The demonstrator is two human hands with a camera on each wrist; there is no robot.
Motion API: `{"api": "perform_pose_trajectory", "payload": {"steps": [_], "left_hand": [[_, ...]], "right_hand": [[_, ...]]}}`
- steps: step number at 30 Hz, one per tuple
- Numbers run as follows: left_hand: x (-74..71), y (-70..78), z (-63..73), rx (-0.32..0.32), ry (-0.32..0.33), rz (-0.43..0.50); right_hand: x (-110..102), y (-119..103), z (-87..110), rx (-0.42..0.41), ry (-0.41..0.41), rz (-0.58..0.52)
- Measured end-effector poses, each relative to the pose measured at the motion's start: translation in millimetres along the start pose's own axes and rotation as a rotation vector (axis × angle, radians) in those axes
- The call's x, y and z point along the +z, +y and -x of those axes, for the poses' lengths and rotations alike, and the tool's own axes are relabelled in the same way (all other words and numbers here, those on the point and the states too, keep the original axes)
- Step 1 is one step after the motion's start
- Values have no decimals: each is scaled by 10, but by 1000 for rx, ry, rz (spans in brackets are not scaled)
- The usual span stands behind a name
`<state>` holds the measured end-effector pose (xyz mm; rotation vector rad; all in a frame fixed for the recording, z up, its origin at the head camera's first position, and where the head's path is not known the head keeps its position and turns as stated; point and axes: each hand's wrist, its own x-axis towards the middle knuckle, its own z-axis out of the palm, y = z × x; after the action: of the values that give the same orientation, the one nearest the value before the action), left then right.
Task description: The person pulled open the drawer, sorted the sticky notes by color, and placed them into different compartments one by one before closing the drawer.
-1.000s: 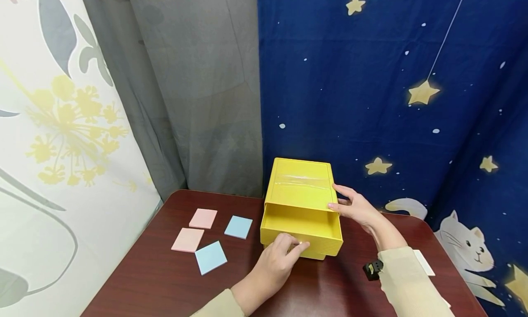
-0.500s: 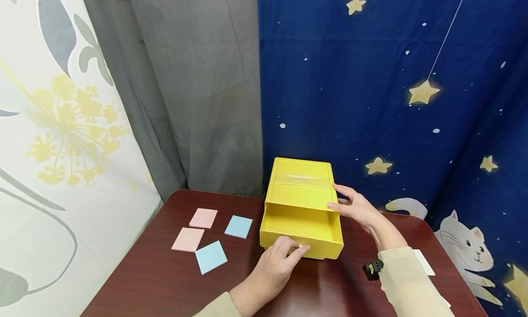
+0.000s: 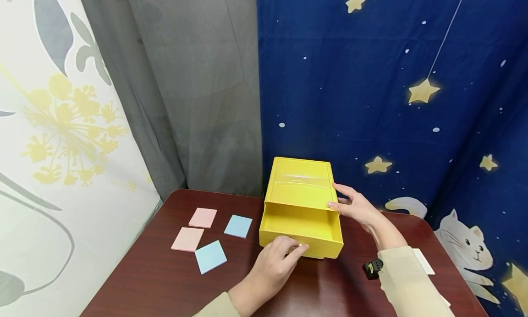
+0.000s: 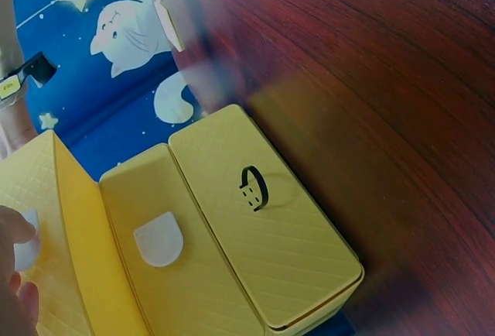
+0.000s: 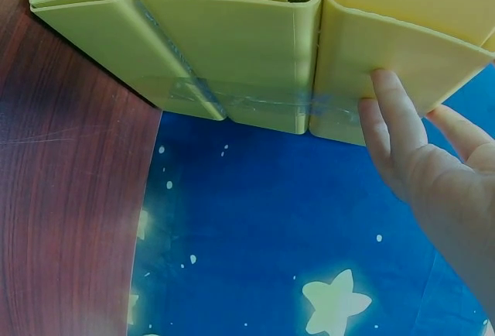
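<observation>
While left fingers (image 3: 284, 242) pinch the handle (image 4: 28, 254), spread right fingers (image 5: 398, 111) touch the cabinet (image 3: 303, 170), four pastel squares (image 3: 211, 257) nearby.

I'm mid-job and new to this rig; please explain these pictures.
No robot here: just a person's bare left hand and right hand. The wide picture looks down from the head, the other two from the left and right wrists. On the dark-red wood-grain table lie two flat pink squares and two light-blue squares, left of a yellow plastic drawer unit. The left hand pinches the white handle of the open top drawer; the right hand touches the unit's side and top.
</observation>
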<state>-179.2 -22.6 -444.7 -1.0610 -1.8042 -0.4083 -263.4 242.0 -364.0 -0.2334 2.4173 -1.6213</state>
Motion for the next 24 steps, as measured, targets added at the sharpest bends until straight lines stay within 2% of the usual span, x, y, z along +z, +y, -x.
{"api": "perform_pose_trajectory", "payload": {"steps": [17, 24], "left_hand": [[-133, -87, 34, -30, 66, 23], [-236, -190, 69, -32, 142, 28]], "right_hand": [[-6, -1, 3, 7, -3, 3], [-3, 1, -4, 7, -1, 10]]}}
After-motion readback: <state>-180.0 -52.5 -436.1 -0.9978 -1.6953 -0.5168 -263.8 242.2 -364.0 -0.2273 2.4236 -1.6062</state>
